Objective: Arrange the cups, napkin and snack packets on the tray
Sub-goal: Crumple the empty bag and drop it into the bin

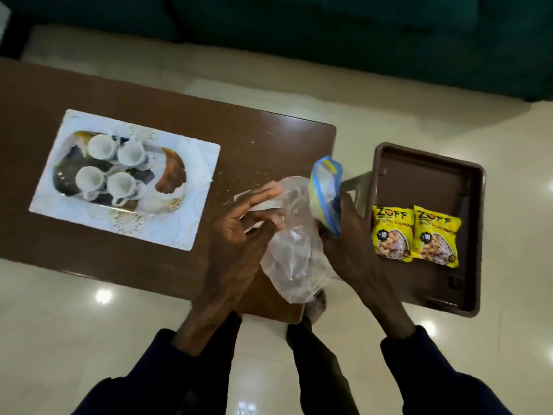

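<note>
A white patterned tray (191, 187) lies on the left of the brown table (254, 139) and carries several white cups (100, 148) standing close together. Over the table's right end, both hands hold a clear zip-top plastic bag (294, 253) with a blue seal. My left hand (242, 235) presses its left side with fingers spread. My right hand (348, 235) grips the bag near the blue opening. Two yellow snack packets (416, 233) lie side by side in a brown plastic tray (419, 169) to the right of the table. What the bag contains is unclear.
The brown tray sits lower than the table, on a stool whose leg (356, 187) shows. A shiny cream tiled floor (119, 310) surrounds the table. A dark green sofa (359, 40) runs along the back. My foot (317, 307) shows under the table edge.
</note>
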A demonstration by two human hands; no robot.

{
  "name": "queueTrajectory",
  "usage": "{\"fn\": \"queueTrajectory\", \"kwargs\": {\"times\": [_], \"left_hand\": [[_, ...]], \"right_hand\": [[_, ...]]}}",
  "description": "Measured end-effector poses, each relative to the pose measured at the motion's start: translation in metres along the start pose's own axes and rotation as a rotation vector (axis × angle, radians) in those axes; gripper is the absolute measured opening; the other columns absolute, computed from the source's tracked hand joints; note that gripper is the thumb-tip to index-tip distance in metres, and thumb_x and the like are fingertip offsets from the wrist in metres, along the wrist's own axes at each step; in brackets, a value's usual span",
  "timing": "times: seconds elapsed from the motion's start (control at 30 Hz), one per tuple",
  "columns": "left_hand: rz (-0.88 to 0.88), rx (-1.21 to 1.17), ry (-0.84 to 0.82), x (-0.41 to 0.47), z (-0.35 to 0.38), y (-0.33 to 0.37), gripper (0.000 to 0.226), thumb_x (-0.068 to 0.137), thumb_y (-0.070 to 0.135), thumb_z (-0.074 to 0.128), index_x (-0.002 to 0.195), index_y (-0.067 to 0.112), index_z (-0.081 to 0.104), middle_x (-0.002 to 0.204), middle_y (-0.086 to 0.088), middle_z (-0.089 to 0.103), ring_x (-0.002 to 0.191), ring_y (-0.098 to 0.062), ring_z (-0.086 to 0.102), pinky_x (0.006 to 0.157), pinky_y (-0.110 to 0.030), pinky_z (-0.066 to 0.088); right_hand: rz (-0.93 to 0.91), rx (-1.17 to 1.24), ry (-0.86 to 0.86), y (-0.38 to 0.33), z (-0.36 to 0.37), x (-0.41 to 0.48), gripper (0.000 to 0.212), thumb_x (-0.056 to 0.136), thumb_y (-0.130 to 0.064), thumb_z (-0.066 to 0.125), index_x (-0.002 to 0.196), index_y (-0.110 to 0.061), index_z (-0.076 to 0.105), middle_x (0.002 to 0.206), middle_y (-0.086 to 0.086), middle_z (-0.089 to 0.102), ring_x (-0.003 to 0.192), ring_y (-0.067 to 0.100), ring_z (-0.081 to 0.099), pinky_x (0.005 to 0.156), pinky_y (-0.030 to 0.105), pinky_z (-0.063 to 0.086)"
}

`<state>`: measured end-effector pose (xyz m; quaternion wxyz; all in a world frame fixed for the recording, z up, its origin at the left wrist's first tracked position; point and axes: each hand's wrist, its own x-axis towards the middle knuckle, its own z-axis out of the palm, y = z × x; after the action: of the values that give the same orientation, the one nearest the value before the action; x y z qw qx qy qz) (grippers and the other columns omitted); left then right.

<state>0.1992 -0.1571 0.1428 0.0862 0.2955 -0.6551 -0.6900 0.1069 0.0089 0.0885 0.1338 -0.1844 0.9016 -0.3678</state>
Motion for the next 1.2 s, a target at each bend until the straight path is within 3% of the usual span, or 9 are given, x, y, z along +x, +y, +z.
{"fn": "queueTrajectory", "kwargs": {"times": [0.1, 0.23, 0.37, 0.47, 0.67, 0.77, 0.9, 1.0, 1.2], "left_hand": [[0.078, 0.315, 0.305, -0.019, -0.051, 0.001, 0.032, 0.088, 0.007, 0.078, 0.100, 0.037, 0.074, 0.125, 0.006, 0.069, 0.121, -0.007, 0.063, 0.098, -0.029, 0.058], [-0.060, 0.313, 0.233, -0.038, -0.121, -0.001, 0.048, 0.082, 0.024, 0.084, 0.126, 0.034, 0.066, 0.148, 0.000, 0.053, 0.140, -0.011, 0.047, 0.111, -0.025, 0.046], [-0.151, 0.156, 0.159, -0.050, -0.188, 0.003, 0.077, 0.083, 0.010, 0.083, 0.149, 0.027, 0.048, 0.153, 0.008, 0.050, 0.144, -0.006, 0.044, 0.112, -0.017, 0.041], [-0.114, 0.097, 0.217, -0.059, -0.243, 0.012, 0.078, 0.081, -0.002, 0.081, 0.150, 0.010, 0.047, 0.146, 0.000, 0.057, 0.133, 0.001, 0.055, 0.109, -0.018, 0.045], [-0.149, -0.004, 0.453, -0.078, -0.340, 0.015, 0.064, 0.081, 0.000, 0.082, 0.140, 0.012, 0.061, 0.120, 0.011, 0.071, 0.104, 0.016, 0.064, 0.086, 0.000, 0.046], [-0.194, -0.075, 0.511, -0.084, -0.383, 0.012, 0.059, 0.080, 0.002, 0.084, 0.135, 0.014, 0.065, 0.125, -0.001, 0.073, 0.113, -0.010, 0.069, 0.090, -0.009, 0.052], [-0.213, -0.133, 0.569, -0.090, -0.440, 0.014, 0.048, 0.082, 0.001, 0.082, 0.127, 0.012, 0.069, 0.122, -0.007, 0.074, 0.116, -0.024, 0.070, 0.101, -0.037, 0.057], [-0.242, -0.220, 0.623, -0.089, -0.485, 0.013, 0.039, 0.084, 0.003, 0.080, 0.121, 0.010, 0.072, 0.117, -0.015, 0.074, 0.111, -0.034, 0.070, 0.096, -0.049, 0.059], [-0.232, -0.280, 0.677, -0.080, -0.559, 0.013, 0.008, 0.094, 0.007, 0.071, 0.097, 0.001, 0.074, 0.086, -0.004, 0.075, 0.075, -0.013, 0.067, 0.071, -0.030, 0.055]], "right_hand": [[0.070, 0.096, -0.010, -0.044, 0.019, 0.001, 0.063, 0.086, 0.006, 0.069, 0.143, 0.003, 0.043, 0.124, 0.019, 0.063, 0.113, 0.022, 0.055, 0.082, 0.014, 0.040], [0.175, 0.169, -0.173, -0.110, 0.059, -0.009, 0.071, 0.095, -0.010, 0.064, 0.156, -0.009, 0.027, 0.157, 0.009, 0.041, 0.146, 0.026, 0.040, 0.119, 0.044, 0.034], [0.166, 0.288, -0.239, -0.181, 0.101, -0.015, 0.038, 0.094, -0.012, 0.067, 0.130, -0.019, 0.057, 0.116, -0.022, 0.070, 0.109, -0.010, 0.063, 0.089, 0.018, 0.054], [0.281, 0.588, -0.394, -0.233, 0.136, -0.020, 0.037, 0.094, -0.003, 0.065, 0.127, -0.019, 0.061, 0.106, -0.014, 0.077, 0.092, 0.002, 0.074, 0.068, 0.015, 0.057], [0.469, 0.720, -0.672, -0.325, 0.206, -0.026, 0.054, 0.078, -0.012, 0.066, 0.131, -0.013, 0.060, 0.101, -0.003, 0.075, 0.089, 0.015, 0.069, 0.089, 0.035, 0.053], [0.429, 0.734, -0.771, -0.358, 0.236, -0.029, 0.049, 0.068, -0.013, 0.052, 0.115, -0.022, 0.065, 0.084, -0.009, 0.077, 0.077, 0.009, 0.073, 0.069, 0.020, 0.057], [0.209, 0.440, -0.758, -0.415, 0.273, -0.032, 0.055, 0.089, 0.005, 0.056, 0.142, 0.003, 0.046, 0.133, 0.018, 0.063, 0.126, 0.031, 0.058, 0.112, 0.043, 0.044], [0.047, 0.286, -0.715, -0.446, 0.306, -0.039, 0.042, 0.097, 0.003, 0.057, 0.139, 0.003, 0.052, 0.139, 0.020, 0.058, 0.132, 0.034, 0.054, 0.114, 0.052, 0.042], [-0.185, 0.186, -0.589, -0.513, 0.364, -0.040, 0.011, 0.088, 0.001, 0.072, 0.099, 0.004, 0.072, 0.091, 0.010, 0.072, 0.089, 0.021, 0.066, 0.072, 0.006, 0.048]]}}
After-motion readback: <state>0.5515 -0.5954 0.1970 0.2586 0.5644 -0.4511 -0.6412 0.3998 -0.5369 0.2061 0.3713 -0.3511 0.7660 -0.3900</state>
